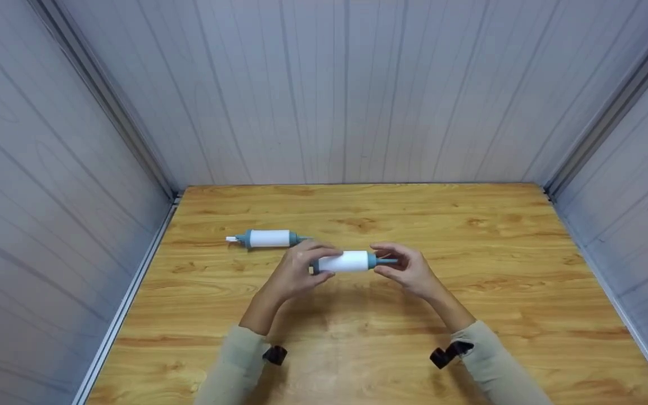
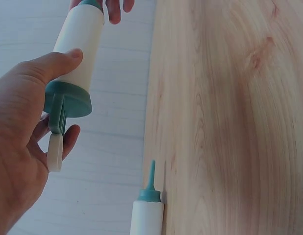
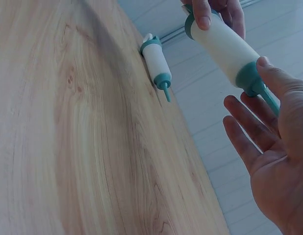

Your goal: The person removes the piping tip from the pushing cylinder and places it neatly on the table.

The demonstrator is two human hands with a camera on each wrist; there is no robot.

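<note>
A white syringe-like tube [image 1: 347, 261] with teal ends is held sideways above the table between both hands. My left hand [image 1: 293, 274] grips its barrel near the handle end, thumb laid along the white side. From that end, in the left wrist view, a teal stem sticks out with a pale loop [image 2: 55, 152]. Around the nozzle end is my right hand [image 1: 413, 275], pinching the teal collar [image 3: 248, 78] between thumb and fingertips. The thin teal nozzle [image 3: 269, 99] points in toward the right palm. A second, similar tube [image 1: 269, 238] lies on the table just beyond the left hand.
The wood-grain table [image 1: 498, 236] is enclosed by pale panelled walls [image 1: 324, 95] at the back and both sides. Metal rails [image 1: 127, 320] run along its side edges. Black wrist cameras [image 1: 275, 355] are strapped over the light sleeves.
</note>
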